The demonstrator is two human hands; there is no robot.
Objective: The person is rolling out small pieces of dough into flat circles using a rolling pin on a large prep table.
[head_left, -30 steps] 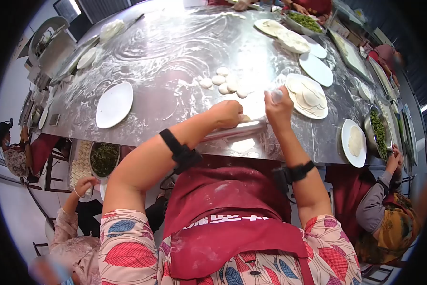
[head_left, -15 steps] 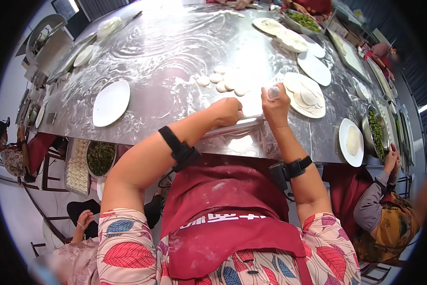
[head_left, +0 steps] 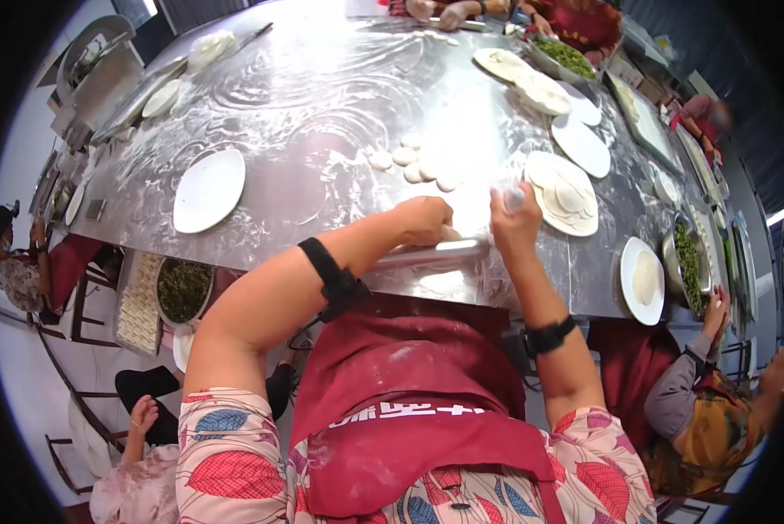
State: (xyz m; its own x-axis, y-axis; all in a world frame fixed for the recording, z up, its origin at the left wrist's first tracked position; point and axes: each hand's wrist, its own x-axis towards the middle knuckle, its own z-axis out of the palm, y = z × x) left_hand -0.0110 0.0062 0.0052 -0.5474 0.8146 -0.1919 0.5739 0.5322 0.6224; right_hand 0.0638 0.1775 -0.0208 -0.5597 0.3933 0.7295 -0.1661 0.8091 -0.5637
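My left hand is closed low over the steel table, and a pale edge of dough shows at its fingertips. In a fist beside it, my right hand grips a rolling pin, whose light end sticks out past the thumb; the rest is mostly hidden. A shiny metal strip runs just below both hands. Several small dough pieces lie in flour beyond my hands. Right of my right hand, rolled dough wrappers overlap on a white plate.
The floured steel table holds a white plate at left and another plate with wrappers at right. Bowls of green filling and a tray of dumplings stand at the sides. Several co-workers sit around.
Both hands have shifted slightly down in view, still close together. One more wrapper appears to lie on the plate at right. A co-worker's hands now show at the far edge.
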